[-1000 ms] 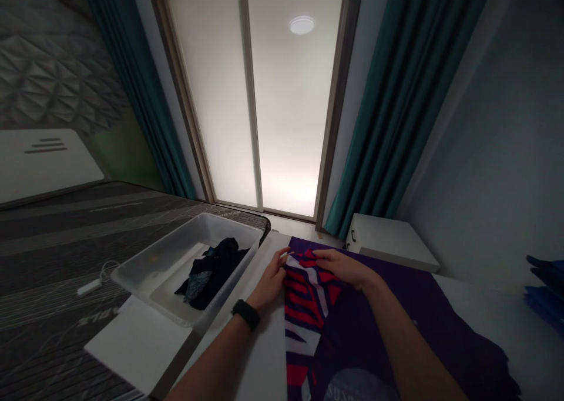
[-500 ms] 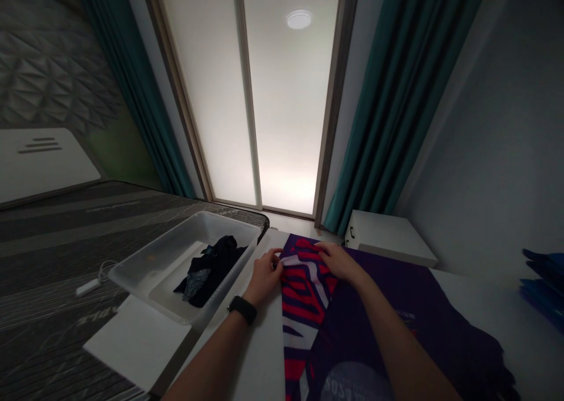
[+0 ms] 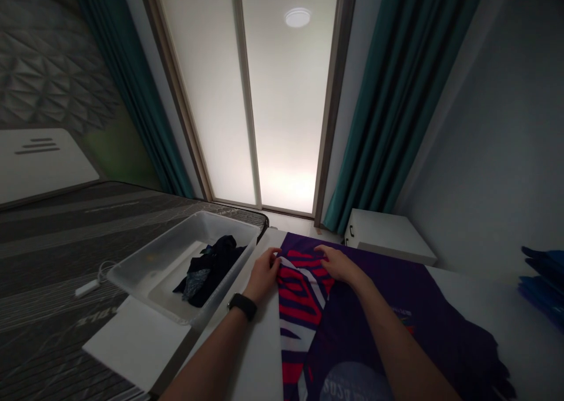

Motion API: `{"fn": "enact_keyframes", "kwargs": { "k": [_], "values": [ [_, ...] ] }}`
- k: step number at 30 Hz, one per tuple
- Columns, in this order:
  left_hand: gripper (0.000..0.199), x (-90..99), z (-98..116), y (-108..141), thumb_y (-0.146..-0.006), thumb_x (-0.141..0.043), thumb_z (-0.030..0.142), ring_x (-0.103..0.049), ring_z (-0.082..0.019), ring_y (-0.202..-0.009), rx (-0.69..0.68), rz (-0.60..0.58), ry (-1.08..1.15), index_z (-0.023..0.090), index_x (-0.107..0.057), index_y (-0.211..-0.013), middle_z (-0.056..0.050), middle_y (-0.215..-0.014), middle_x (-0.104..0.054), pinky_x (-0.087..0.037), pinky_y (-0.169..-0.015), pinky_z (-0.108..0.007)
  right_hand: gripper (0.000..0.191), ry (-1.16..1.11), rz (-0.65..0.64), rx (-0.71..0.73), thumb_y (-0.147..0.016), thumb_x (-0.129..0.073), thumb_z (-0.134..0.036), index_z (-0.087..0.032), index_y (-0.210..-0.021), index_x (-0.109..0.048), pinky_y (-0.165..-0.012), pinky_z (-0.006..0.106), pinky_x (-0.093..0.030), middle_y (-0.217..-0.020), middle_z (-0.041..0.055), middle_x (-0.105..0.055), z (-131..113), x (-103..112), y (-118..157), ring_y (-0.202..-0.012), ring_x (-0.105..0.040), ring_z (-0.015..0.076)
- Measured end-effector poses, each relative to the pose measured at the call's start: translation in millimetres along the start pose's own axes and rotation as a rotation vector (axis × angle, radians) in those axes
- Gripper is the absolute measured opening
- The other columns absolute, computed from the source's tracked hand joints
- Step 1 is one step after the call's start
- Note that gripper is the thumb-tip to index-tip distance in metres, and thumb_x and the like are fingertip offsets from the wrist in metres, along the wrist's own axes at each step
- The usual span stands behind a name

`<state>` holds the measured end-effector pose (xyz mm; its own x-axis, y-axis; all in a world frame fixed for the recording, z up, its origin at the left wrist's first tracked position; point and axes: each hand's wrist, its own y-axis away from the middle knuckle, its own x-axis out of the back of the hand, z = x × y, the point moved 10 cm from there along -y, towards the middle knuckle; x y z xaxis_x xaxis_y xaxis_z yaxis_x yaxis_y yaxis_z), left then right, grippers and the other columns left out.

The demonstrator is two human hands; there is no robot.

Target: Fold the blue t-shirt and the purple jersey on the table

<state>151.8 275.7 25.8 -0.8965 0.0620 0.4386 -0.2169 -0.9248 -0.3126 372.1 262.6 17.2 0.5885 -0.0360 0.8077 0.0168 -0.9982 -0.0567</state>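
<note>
Desk [image 3: 258,354] check: left hand [image 3: 263,276] fingers pinch a purple printed jersey [image 3: 304,310] edge; right hand [image 3: 341,267] fingers press flat. Weak pinch risks the fabric slipping.

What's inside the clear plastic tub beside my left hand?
The clear plastic tub holds a crumpled pile of dark clothing, with a patterned patch showing; anything beneath the pile is covered.

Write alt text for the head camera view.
A left hand and right hand rest on a purple garment with a red-and-white striped section, lying on a white table. Beside it, a clear plastic bin holds dark clothes.
</note>
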Motion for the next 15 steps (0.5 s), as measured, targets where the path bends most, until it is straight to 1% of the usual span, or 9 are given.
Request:
{"fn": "enact_keyframes", "kwargs": {
  "k": [2,4,6,7,8,9,12,15],
  "values": [
    [0.023,-4.1,-4,-2,-0.084,-0.051,0.027,-0.056,-0.016,-0.066,-0.012,-0.03,-0.091,0.02,-0.064,-0.102,0.0,-0.072,-0.06,-0.039,-0.063,-0.025,0.043,-0.047,0.043,0.095,-0.081,-0.049,-0.011,-0.024,-0.12,-0.062,-0.094,0.032,-0.044,-0.119,0.0059,-0.066,-17,10,0,-0.107,-0.061,0.0196],
    [0.023,-6.3,-7,-5,-0.086,-0.048,0.025,-0.058,-0.016,-0.068,-0.023,-0.052,-0.165,0.019,-0.062,-0.103,0.0,-0.074,-0.061,-0.04,-0.064,-0.025,0.045,-0.088,0.165,0.195,-0.085,-0.044,-0.013,-0.024,-0.126,-0.057,-0.1,0.034,-0.041,-0.125,0.0059,-0.062,-34,27,1,-0.114,-0.057,0.0191],
    [0.022,-5.5,-8,-7,-0.088,-0.046,0.025,-0.058,-0.016,-0.068,-0.023,-0.053,-0.209,0.019,-0.062,-0.103,0.0,-0.074,-0.062,-0.041,-0.064,-0.025,0.047,-0.078,0.295,0.23,-0.088,-0.04,-0.014,-0.024,-0.133,-0.05,-0.1,0.037,-0.041,-0.127,0.0077,-0.059,-41,41,3,-0.116,-0.055,0.0201],
    [0.022,-4.5,-9,-7,-0.088,-0.046,0.025,-0.058,-0.015,-0.067,-0.019,-0.05,-0.223,0.019,-0.062,-0.102,0.0,-0.073,-0.062,-0.041,-0.064,-0.025,0.049,-0.048,0.323,0.213,-0.089,-0.038,-0.013,-0.023,-0.135,-0.047,-0.099,0.037,-0.042,-0.127,0.0089,-0.057,-40,43,3,-0.115,-0.055,0.0206],
    [0.022,-3.2,-9,-8,-0.089,-0.045,0.026,-0.058,-0.015,-0.067,-0.013,-0.046,-0.233,0.019,-0.062,-0.102,0.0,-0.072,-0.062,-0.041,-0.064,-0.025,0.051,-0.007,0.321,0.186,-0.089,-0.037,-0.011,-0.023,-0.137,-0.045,-0.097,0.036,-0.043,-0.126,0.01,-0.057,-37,40,2,-0.114,-0.056,0.021],
    [0.023,-2.1,-9,-8,-0.089,-0.045,0.026,-0.059,-0.015,-0.067,-0.008,-0.043,-0.241,0.019,-0.062,-0.104,0.0,-0.072,-0.062,-0.042,-0.064,-0.024,0.053,0.037,0.293,0.154,-0.088,-0.037,-0.009,-0.023,-0.139,-0.044,-0.095,0.034,-0.043,-0.124,0.0108,-0.057,-33,35,1,-0.111,-0.057,0.0211],
    [0.025,-1.1,-9,-6,-0.088,-0.047,0.023,-0.06,-0.015,-0.068,-0.009,-0.056,-0.247,0.019,-0.06,-0.109,0.001,-0.074,-0.065,-0.043,-0.065,-0.024,0.059,0.149,0.159,0.065,-0.087,-0.038,-0.005,-0.024,-0.142,-0.039,-0.087,0.03,-0.044,-0.118,0.0111,-0.056,-19,14,-1,-0.103,-0.061,0.0206],
    [0.029,-2.3,-6,-4,-0.084,-0.048,0.016,-0.061,-0.014,-0.069,-0.033,-0.083,-0.249,0.02,-0.059,-0.111,0.002,-0.075,-0.065,-0.043,-0.066,-0.024,0.06,0.216,0.078,0.007,-0.088,-0.044,-0.011,-0.024,-0.146,-0.033,-0.08,0.029,-0.044,-0.12,0.0122,-0.053,-10,4,1,-0.098,-0.062,0.0216]
  ]
}}
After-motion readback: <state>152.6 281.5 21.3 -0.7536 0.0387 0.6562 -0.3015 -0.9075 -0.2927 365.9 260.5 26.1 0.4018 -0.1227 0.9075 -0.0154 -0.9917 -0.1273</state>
